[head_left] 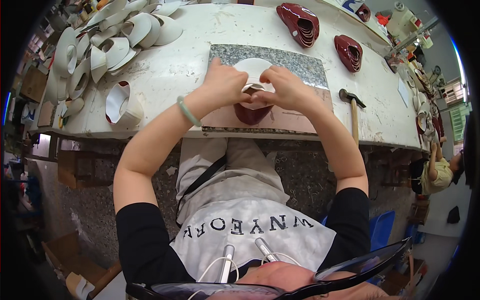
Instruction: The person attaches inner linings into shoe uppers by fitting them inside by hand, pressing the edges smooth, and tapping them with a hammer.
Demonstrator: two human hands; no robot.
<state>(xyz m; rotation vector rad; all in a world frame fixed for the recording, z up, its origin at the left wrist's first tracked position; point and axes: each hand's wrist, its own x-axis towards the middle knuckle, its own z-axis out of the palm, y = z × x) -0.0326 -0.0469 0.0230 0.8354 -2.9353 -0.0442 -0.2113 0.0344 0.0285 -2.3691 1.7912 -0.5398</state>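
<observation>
A shoe upper, dark red (252, 115) at the near end and pale cream-white inside, lies on the stone slab in front of me. My left hand (225, 82) pinches its left edge, thumb and fingers closed on the pale material. At the opposite edge, my right hand (286, 90) grips the same upper with bent fingers. Both thumbs come close together over its opening. The fingers cover part of the upper's middle, so its exact shape there is hidden.
The speckled slab (300, 62) lies on the white table (185, 55). Right of it is a hammer (354, 102). Nested dark red uppers (300, 25) stand at the back right. White curved pieces (142, 30) pile up far left, near a white-and-red upper (122, 104). A person (437, 172) is far right.
</observation>
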